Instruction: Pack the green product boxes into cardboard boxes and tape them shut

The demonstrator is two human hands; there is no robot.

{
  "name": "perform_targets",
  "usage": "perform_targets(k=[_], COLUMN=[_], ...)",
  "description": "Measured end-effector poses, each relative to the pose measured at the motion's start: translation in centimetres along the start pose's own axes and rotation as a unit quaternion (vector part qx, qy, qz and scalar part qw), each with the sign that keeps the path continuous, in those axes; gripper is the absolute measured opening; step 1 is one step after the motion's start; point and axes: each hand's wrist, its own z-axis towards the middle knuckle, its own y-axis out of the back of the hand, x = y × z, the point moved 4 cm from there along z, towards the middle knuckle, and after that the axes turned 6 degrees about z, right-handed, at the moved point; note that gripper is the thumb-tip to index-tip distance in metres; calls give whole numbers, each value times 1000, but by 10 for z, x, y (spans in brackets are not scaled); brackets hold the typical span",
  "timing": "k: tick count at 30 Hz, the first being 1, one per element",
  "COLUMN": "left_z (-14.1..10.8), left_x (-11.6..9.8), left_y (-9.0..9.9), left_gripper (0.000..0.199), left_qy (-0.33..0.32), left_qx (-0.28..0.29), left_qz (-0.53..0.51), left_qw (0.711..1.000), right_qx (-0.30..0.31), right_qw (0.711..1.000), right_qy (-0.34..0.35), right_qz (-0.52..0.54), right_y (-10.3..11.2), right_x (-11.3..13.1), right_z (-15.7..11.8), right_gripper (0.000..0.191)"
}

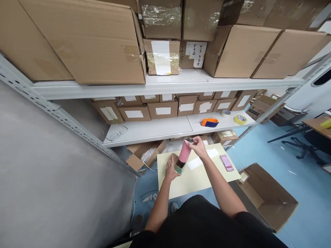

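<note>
My right hand [198, 147] pinches the top rim of a pink tumbler [185, 152], which stands tilted and has a clear round lid. The tumbler's lower end meets the opening of a small box [178, 168] with brown and green sides; I cannot tell how deep it sits. My left hand [170, 169] is wrapped round this box from the left, fingers behind and thumb in front. Both things are over a pale yellow board [191, 184]. Beneath my right wrist lies a white paper strip [195, 163]. Further right on the board is a phone-like purple item [227, 163], partly blurred.
Behind the board stands a metal shelf [152, 128] with glasses [117, 133], an orange-and-blue tape dispenser [209, 122] and tape rolls [240, 119]. Labelled cartons [162, 109] line it. An open carton [269, 193] stands on the floor at right, another [133, 151] at left.
</note>
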Motion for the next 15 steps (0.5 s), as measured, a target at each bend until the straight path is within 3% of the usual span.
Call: perform_targets(k=[3,6,11,15], left_z=[-9,-9,-10,-17], left_x=[1,-13,-60,-115], left_y=[20,40,76,93], left_gripper=[133,115,60,63], left_qy=[18,-16,-100,-156], left_qx=[8,19,-82,-97], left_qz=[41,22,-121,-186], left_qw=[999,999,984,965], right_qx=[-7,0,5,4], right_qw=[1000,1000,999,997], right_qy=[-8,-7,9,22], right_qz=[10,16,-32,-79], right_y=[-3,-6,-10,-18], right_x=[0,4,9,3], right_z=[-2,-2,-3,-8], right_gripper=[64,64,59,56])
